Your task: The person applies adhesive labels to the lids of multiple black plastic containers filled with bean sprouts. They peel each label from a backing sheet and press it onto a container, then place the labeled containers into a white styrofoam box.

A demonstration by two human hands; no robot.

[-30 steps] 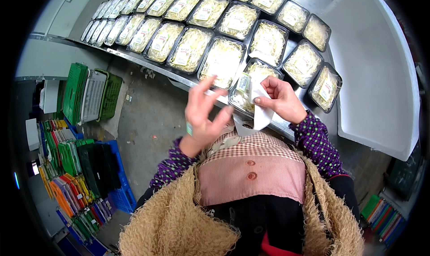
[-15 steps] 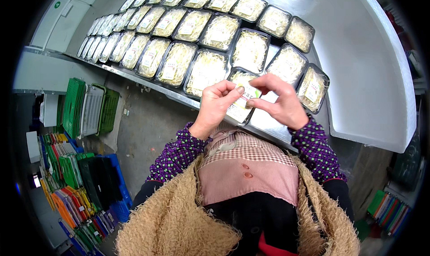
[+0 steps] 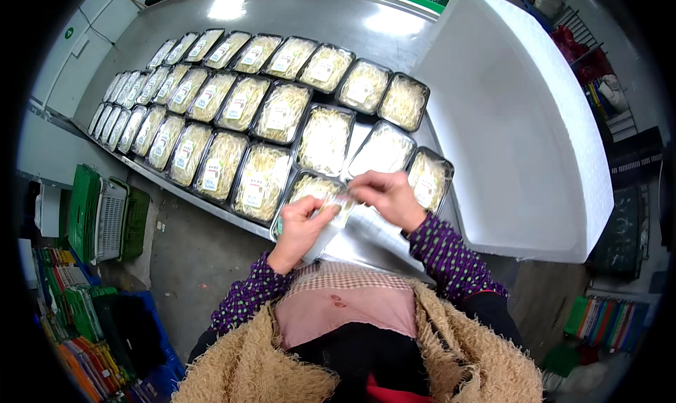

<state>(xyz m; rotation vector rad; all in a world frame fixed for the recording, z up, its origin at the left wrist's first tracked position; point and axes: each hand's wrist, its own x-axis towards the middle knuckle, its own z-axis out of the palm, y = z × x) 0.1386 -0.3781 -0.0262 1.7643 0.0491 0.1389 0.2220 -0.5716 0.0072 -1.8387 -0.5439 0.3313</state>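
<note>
My left hand (image 3: 299,230) is closed on a sheet of white labels (image 3: 324,242), thumb and forefinger pinched at its upper edge. A printed label (image 3: 343,210), smeared by motion, stretches between my two hands. At its other end are the bent, pinched fingers of my right hand (image 3: 389,197). Beneath my hands sits a black tray of bean sprouts (image 3: 315,186), partly hidden by them. To its right is a film-wrapped tray (image 3: 429,181) bearing a label. The tray just above my right hand (image 3: 384,149) shows no label that I can make out.
Rows of similar labelled trays (image 3: 236,106) run leftward along the metal table (image 3: 317,15). A big white foam box (image 3: 517,142) stands at the right. Green and white crates (image 3: 105,216) and stacked colourful folder-like items (image 3: 84,361) lie below the table at left.
The view has shifted, so the table and trays sit lower and further left. My right hand's fingers, apart before, are now pinched at the label, which is stretched between my hands.
</note>
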